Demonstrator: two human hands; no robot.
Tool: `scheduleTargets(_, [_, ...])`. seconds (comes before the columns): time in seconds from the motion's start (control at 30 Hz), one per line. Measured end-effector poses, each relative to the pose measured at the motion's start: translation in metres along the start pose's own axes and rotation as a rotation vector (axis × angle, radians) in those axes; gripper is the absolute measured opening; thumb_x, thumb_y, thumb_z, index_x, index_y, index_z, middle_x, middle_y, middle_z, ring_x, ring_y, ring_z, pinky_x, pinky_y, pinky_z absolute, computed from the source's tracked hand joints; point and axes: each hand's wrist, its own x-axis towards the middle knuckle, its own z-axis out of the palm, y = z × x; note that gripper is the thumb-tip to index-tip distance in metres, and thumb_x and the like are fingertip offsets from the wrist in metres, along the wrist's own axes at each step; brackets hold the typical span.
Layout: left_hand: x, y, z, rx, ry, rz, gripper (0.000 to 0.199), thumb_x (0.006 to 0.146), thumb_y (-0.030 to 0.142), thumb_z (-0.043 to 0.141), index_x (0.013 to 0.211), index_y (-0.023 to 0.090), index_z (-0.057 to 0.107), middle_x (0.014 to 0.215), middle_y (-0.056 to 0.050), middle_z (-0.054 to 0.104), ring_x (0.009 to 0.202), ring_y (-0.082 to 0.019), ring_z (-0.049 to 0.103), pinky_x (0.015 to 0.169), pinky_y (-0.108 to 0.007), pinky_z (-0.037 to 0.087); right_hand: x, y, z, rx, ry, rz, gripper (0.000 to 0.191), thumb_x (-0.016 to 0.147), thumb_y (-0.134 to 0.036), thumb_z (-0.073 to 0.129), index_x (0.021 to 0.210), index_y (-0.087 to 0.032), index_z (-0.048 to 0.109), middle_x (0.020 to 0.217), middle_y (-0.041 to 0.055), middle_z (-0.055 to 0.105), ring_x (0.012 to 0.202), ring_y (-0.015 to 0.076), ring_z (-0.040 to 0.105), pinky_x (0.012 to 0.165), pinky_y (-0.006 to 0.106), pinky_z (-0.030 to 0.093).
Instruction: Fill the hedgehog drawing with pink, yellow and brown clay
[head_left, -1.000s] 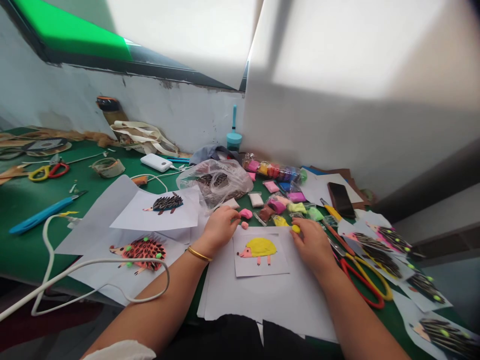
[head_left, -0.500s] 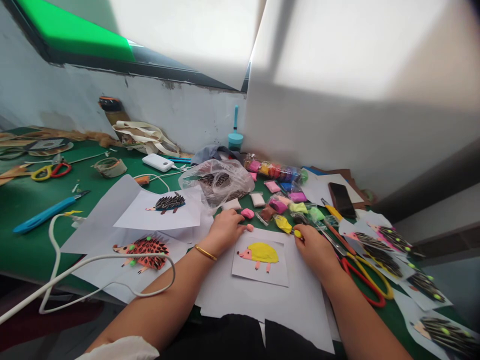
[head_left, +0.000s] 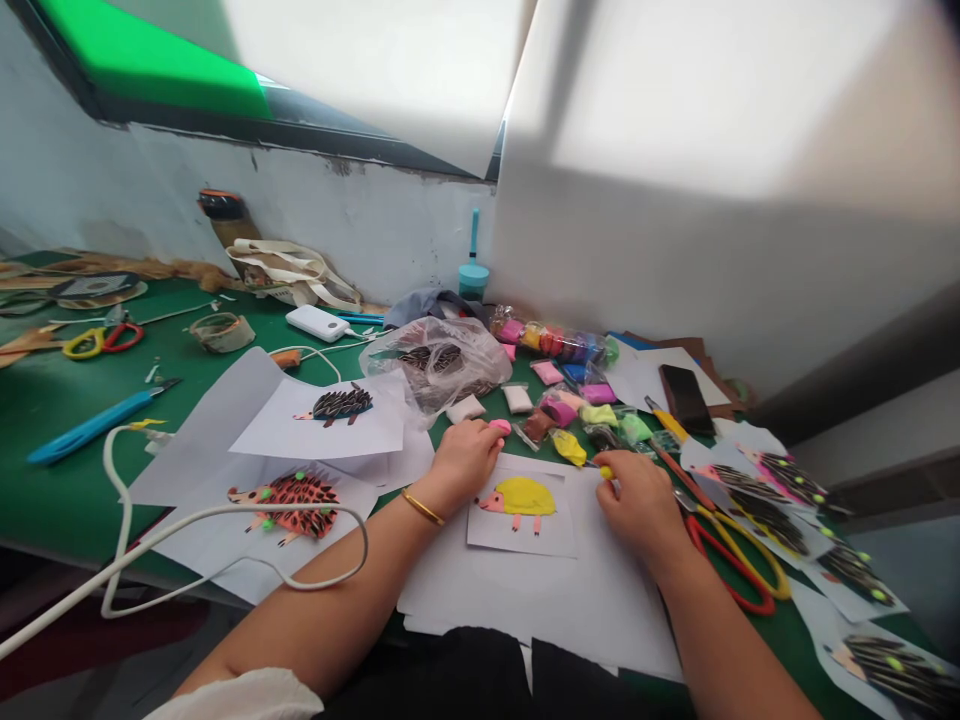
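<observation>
On a small white card [head_left: 487,536] lies a hedgehog picture [head_left: 525,497] with a yellow body, pink face and pink legs. My left hand [head_left: 466,462] is at the card's upper left corner, fingers bent together, right beside a bright pink clay lump [head_left: 500,428]. Whatever its fingertips pinch is hidden. My right hand [head_left: 637,500] is closed on a small yellow-ended tool [head_left: 606,472] with a dark tip, just right of the card. A yellow clay lump in clear wrap [head_left: 570,447] lies beyond that tool.
White sheets [head_left: 540,610] lie under the card. Wrapped clay packets [head_left: 596,393] and a plastic bag [head_left: 435,360] of dark seeds are behind. Scissors [head_left: 739,560] and finished hedgehog cards [head_left: 855,570] lie right. A white cable [head_left: 247,512] crosses my left forearm; hedgehog sheets [head_left: 322,425] are left.
My left hand has moved slightly right and covers the small coral-pink piece that showed at its fingertips. My right hand has shifted a little right, still holding the yellow-ended tool.
</observation>
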Motion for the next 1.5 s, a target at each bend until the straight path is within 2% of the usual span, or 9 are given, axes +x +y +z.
scheduleTargets(0.13, [-0.001, -0.002, -0.001, -0.068, 0.002, 0.007, 0.026, 0.097, 0.027, 0.047, 0.115, 0.024, 0.064, 0.098, -0.006, 0.067, 0.094, -0.019, 0.061, 0.084, -0.031, 0.045, -0.007, -0.001, 0.001, 0.034, -0.089, -0.007, 0.030, 0.074, -0.014, 0.050, 0.098, -0.023, 0.067, 0.106, 0.0048, 0.068, 0.102, 0.0243, 0.058, 0.087, 0.039, 0.036])
scheduleTargets(0.4, [0.001, -0.002, -0.002, -0.083, -0.044, 0.005, 0.023, 0.095, 0.032, 0.051, 0.095, 0.021, 0.071, 0.092, -0.007, 0.068, 0.086, -0.020, 0.062, 0.078, -0.031, 0.047, -0.005, -0.001, 0.004, 0.015, -0.124, 0.049, 0.026, 0.087, -0.031, 0.050, 0.105, -0.024, 0.067, 0.102, 0.0057, 0.067, 0.098, 0.0253, 0.058, 0.081, 0.039, 0.037])
scheduleTargets(0.6, [0.000, -0.005, -0.001, -0.064, -0.056, 0.038, 0.024, 0.093, 0.033, 0.053, 0.101, 0.026, 0.075, 0.096, -0.006, 0.069, 0.091, -0.020, 0.062, 0.083, -0.031, 0.046, -0.005, 0.000, 0.005, -0.020, -0.134, 0.070, 0.038, 0.085, -0.021, 0.047, 0.119, -0.023, 0.063, 0.104, 0.0061, 0.067, 0.100, 0.0253, 0.058, 0.082, 0.038, 0.039])
scheduleTargets(0.73, [-0.001, -0.002, -0.003, -0.032, -0.036, 0.016, 0.024, 0.092, 0.035, 0.056, 0.103, 0.024, 0.073, 0.089, -0.006, 0.069, 0.085, -0.020, 0.062, 0.077, -0.031, 0.047, -0.004, 0.001, 0.004, -0.002, -0.107, 0.071, 0.032, 0.079, -0.017, 0.051, 0.108, -0.021, 0.065, 0.100, 0.0053, 0.068, 0.096, 0.0240, 0.059, 0.083, 0.038, 0.039])
scheduleTargets(0.83, [0.002, 0.002, -0.017, -0.002, -0.009, 0.002, 0.027, 0.095, 0.039, 0.051, 0.096, 0.024, 0.073, 0.091, -0.006, 0.067, 0.086, -0.020, 0.062, 0.078, -0.031, 0.046, -0.003, 0.003, 0.004, 0.028, -0.099, 0.061, 0.021, 0.088, -0.027, 0.051, 0.098, -0.022, 0.069, 0.098, 0.0051, 0.068, 0.094, 0.0235, 0.058, 0.082, 0.038, 0.039])
scheduleTargets(0.93, [0.011, -0.003, -0.043, 0.080, 0.064, -0.094, 0.042, 0.100, 0.041, 0.037, 0.090, 0.020, 0.071, 0.094, -0.011, 0.064, 0.092, -0.024, 0.060, 0.084, -0.037, 0.046, -0.003, 0.006, 0.006, 0.051, -0.101, 0.041, 0.030, 0.095, -0.037, 0.045, 0.098, -0.025, 0.073, 0.096, 0.0052, 0.068, 0.094, 0.0232, 0.058, 0.081, 0.037, 0.039])
scheduleTargets(1.17, [0.062, -0.063, -0.097, 0.364, -0.045, -0.475, 0.031, 0.091, 0.018, 0.043, 0.107, 0.009, 0.069, 0.111, -0.022, 0.063, 0.107, -0.033, 0.060, 0.089, -0.042, 0.048, -0.002, 0.007, 0.011, 0.092, -0.044, 0.046, 0.025, 0.090, -0.033, 0.051, 0.100, -0.023, 0.071, 0.099, 0.0064, 0.068, 0.095, 0.0246, 0.058, 0.083, 0.038, 0.042])
scheduleTargets(1.3, [0.092, -0.088, -0.085, 0.325, -0.144, -0.480, 0.029, 0.086, 0.020, 0.055, 0.109, 0.015, 0.071, 0.114, -0.017, 0.067, 0.107, -0.029, 0.063, 0.093, -0.037, 0.048, 0.000, 0.007, 0.010, 0.182, -0.025, 0.017, 0.028, 0.095, -0.032, 0.045, 0.091, -0.021, 0.070, 0.095, 0.0070, 0.068, 0.091, 0.0232, 0.059, 0.083, 0.036, 0.043])
scheduleTargets(1.5, [0.121, -0.091, -0.056, 0.289, -0.167, -0.471, 0.039, 0.085, 0.036, 0.062, 0.122, 0.028, 0.065, 0.123, -0.010, 0.066, 0.111, -0.028, 0.062, 0.092, -0.036, 0.049, 0.002, 0.006, 0.006, 0.262, 0.020, 0.027, 0.030, 0.097, -0.033, 0.043, 0.087, -0.020, 0.068, 0.091, 0.0074, 0.068, 0.088, 0.0227, 0.059, 0.082, 0.035, 0.043])
